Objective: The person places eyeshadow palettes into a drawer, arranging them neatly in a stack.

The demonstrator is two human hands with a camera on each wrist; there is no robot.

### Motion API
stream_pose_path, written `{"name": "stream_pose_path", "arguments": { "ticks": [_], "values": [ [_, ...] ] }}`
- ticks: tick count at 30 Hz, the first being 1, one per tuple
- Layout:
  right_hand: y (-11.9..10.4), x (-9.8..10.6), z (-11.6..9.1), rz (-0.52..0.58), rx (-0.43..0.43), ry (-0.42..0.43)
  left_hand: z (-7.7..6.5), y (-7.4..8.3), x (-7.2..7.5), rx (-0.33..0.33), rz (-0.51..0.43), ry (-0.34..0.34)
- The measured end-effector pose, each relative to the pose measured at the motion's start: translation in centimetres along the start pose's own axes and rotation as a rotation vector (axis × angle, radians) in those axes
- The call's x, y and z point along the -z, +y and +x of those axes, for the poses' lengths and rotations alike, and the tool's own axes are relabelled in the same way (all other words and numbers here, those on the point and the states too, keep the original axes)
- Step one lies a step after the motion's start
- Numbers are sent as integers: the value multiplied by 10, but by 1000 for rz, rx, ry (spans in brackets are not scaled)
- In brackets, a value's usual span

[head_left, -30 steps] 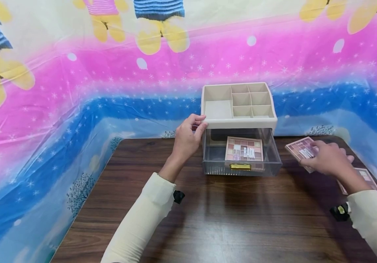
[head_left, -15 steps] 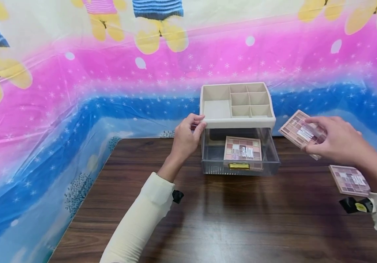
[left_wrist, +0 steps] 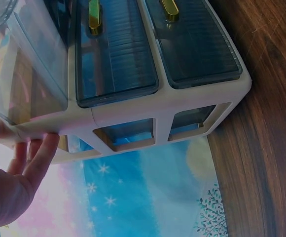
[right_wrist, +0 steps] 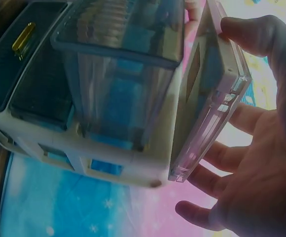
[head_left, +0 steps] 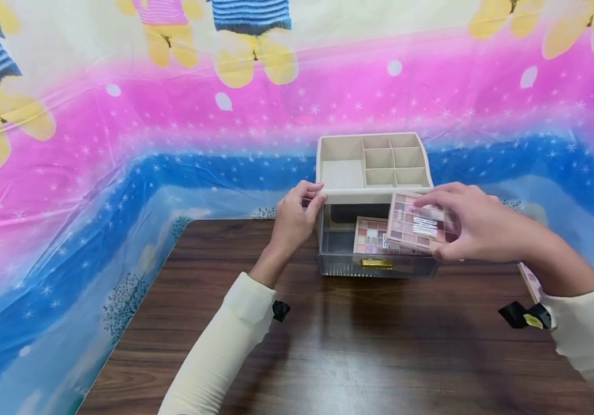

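Observation:
A cream drawer organizer (head_left: 374,196) stands at the back of the table, its clear top drawer (head_left: 338,264) pulled out. My left hand (head_left: 295,214) grips the organizer's front left corner, thumb in front and fingers along the side (left_wrist: 79,123). In that drawer lies an eyeshadow palette (head_left: 366,235) with a pinkish lid. Over the drawer's right side, my right hand (head_left: 494,227) holds a second eyeshadow palette (head_left: 404,223) between thumb and fingers. It is tilted and partly covers the one below. The right wrist view shows the held palette (right_wrist: 209,106) edge-on beside the drawer.
Another palette (head_left: 530,281) lies on the wooden table (head_left: 379,351) at the right, mostly hidden by the right forearm. Two lower drawers (left_wrist: 116,54) with gold handles are closed. Divided compartments (head_left: 395,157) top the organizer. A patterned cloth (head_left: 214,132) hangs close behind.
My right hand has lifted the palette from the table's right side and carried it left over the pulled-out drawer. My left hand has stayed on the organizer's corner.

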State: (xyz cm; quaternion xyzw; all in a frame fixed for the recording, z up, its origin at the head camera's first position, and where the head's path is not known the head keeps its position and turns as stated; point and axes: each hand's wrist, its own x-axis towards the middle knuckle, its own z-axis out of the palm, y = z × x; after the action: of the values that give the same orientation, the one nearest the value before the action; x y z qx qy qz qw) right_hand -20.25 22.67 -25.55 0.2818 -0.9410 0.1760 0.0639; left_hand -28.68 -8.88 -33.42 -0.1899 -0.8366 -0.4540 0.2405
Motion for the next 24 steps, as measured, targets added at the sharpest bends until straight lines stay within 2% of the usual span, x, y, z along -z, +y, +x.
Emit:
{"name": "stream_pose_path", "arguments": {
  "ticks": [13, 19, 24],
  "values": [
    [-13, -19, 22, -36, 76, -67, 1, 1, 0, -8, 2, 9],
    [-14, -14, 18, 1, 83, -127, 0, 0, -1, -8, -5, -1],
    [-10, -10, 13, 11, 97, -91, 0, -1, -1, -7, -8, 8]
  ]
}}
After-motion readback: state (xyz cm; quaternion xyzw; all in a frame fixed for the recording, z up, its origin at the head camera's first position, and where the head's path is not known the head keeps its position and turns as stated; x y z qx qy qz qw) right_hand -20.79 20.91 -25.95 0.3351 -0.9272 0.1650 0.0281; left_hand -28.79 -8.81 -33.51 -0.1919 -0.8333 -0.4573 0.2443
